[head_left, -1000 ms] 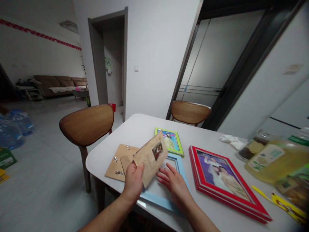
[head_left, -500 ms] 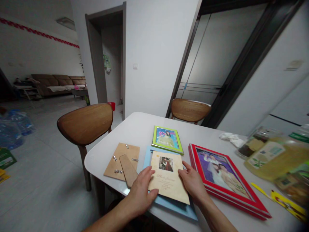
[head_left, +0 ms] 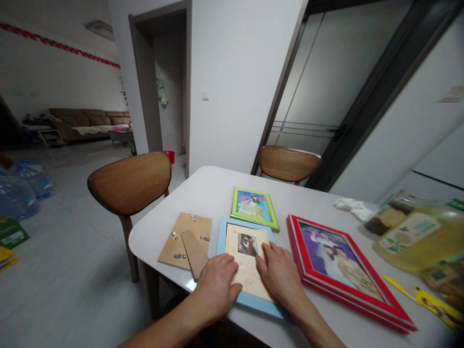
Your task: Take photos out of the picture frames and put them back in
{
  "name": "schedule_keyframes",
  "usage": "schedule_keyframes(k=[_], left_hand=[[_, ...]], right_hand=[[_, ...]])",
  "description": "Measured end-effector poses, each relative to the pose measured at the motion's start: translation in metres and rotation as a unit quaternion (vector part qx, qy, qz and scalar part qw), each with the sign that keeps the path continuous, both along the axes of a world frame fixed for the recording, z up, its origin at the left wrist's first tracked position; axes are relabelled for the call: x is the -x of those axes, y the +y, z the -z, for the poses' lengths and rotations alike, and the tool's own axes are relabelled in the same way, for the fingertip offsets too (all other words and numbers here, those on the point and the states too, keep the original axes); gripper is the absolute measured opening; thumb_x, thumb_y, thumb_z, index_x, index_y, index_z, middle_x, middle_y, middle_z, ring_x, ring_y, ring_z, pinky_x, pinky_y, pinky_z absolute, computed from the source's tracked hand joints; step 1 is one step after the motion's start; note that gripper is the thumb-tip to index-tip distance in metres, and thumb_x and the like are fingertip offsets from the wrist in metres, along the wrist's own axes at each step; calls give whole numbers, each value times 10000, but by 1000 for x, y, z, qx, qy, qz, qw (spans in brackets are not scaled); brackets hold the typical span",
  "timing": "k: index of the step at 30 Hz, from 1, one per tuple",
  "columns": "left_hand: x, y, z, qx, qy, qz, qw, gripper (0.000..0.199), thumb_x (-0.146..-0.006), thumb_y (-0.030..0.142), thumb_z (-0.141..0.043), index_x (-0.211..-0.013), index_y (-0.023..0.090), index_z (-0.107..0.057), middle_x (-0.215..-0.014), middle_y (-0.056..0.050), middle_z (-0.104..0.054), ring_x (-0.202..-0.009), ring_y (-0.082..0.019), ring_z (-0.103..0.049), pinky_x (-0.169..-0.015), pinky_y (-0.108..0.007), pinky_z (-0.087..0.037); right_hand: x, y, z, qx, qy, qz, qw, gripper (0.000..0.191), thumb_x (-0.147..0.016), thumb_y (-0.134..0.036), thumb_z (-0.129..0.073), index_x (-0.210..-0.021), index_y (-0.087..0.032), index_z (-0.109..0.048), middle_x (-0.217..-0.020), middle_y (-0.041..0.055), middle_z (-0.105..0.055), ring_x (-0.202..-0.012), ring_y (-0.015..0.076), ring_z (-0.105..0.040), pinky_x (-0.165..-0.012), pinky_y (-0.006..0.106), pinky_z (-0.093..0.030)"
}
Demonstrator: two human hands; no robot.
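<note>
A cream sheet with a small printed photo (head_left: 247, 244) lies within the light blue frame (head_left: 253, 300) near the table's front edge. My left hand (head_left: 218, 282) rests on the sheet's left side, fingers spread and laid flat. On the right side of the sheet, my right hand (head_left: 279, 270) presses down with its fingers extended. Left of the frame is a brown backing board (head_left: 170, 249) with metal clips and a stand leg (head_left: 195, 253). Behind the blue frame lies a green frame with a picture (head_left: 253, 207).
Red frames (head_left: 340, 266) are stacked at the right, with a yellow tool (head_left: 398, 287), a yellow packet (head_left: 438, 307), an oil bottle (head_left: 413, 237) and a white tissue (head_left: 353, 208) beyond. Wooden chairs (head_left: 134, 181) stand by the white table (head_left: 210, 188).
The cream sheet has gone down into the blue frame and now sits inside its border. My right hand has moved left over the sheet. The view has shifted slightly.
</note>
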State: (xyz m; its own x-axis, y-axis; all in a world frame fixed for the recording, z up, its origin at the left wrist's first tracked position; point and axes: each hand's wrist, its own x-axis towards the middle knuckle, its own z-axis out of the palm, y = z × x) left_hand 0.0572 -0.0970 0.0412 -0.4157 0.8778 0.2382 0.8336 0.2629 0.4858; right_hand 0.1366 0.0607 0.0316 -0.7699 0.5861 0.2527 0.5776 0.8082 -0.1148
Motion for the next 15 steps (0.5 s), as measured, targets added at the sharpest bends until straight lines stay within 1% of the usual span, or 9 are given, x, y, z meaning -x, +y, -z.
schedule_keyframes(k=[4,6,8,10,12,14,15], left_hand=[[3,8,-3,18,41,9,999,107,-716,197,-538,-813,170,-575,-1019,-57,-579,-962,-214,-500,-854,-365,-380],[3,11,-3,26,54,13,998,89,-725,199,-526,-787,170,-582,-1001,-58,-588,-951,-220,-507,-842,-375,-382],[2,11,-2,23,55,15,998,95,-726,199,-524,-792,168,-585,-1003,-62,-588,-951,-223,-509,-842,-381,-382],[2,9,-1,6,43,20,999,128,-723,197,-531,-837,170,-583,-1023,-65,-583,-966,-221,-504,-859,-380,-375],[4,1,1,-19,27,28,999,221,-720,203,-538,-938,171,-560,-1092,-77,-551,-1026,-219,-472,-900,-379,-353],[13,-11,3,-40,17,27,999,336,-716,224,-546,-1045,171,-510,-1182,-94,-489,-1105,-221,-411,-944,-388,-316],[21,-19,5,-46,17,16,999,382,-714,235,-549,-1084,172,-485,-1220,-100,-454,-1137,-223,-379,-959,-396,-299]], right_hand=[[-2,3,3,-11,-1,-20,1000,283,-777,-239,-369,-976,-150,-549,-1067,116,-512,-935,222,-448,-780,324,-339],[-2,3,3,-7,-11,-27,1000,275,-781,-248,-363,-932,-163,-577,-1084,109,-510,-953,231,-438,-776,330,-343],[-2,2,3,-5,-19,-30,999,283,-780,-263,-366,-928,-172,-589,-1126,110,-492,-982,249,-425,-780,349,-344],[-3,2,4,-7,-18,-17,1000,314,-778,-291,-372,-988,-174,-574,-1187,134,-439,-1008,272,-420,-784,377,-341],[-5,3,5,-3,-16,6,1000,357,-778,-321,-368,-1052,-178,-546,-1234,168,-378,-1021,294,-424,-780,404,-340],[-6,4,5,7,-22,21,1000,376,-774,-345,-369,-1070,-186,-538,-1241,186,-360,-1027,315,-424,-764,429,-343],[-6,3,4,9,-22,23,999,374,-769,-351,-378,-1062,-189,-543,-1241,185,-362,-1037,323,-416,-761,441,-341]])
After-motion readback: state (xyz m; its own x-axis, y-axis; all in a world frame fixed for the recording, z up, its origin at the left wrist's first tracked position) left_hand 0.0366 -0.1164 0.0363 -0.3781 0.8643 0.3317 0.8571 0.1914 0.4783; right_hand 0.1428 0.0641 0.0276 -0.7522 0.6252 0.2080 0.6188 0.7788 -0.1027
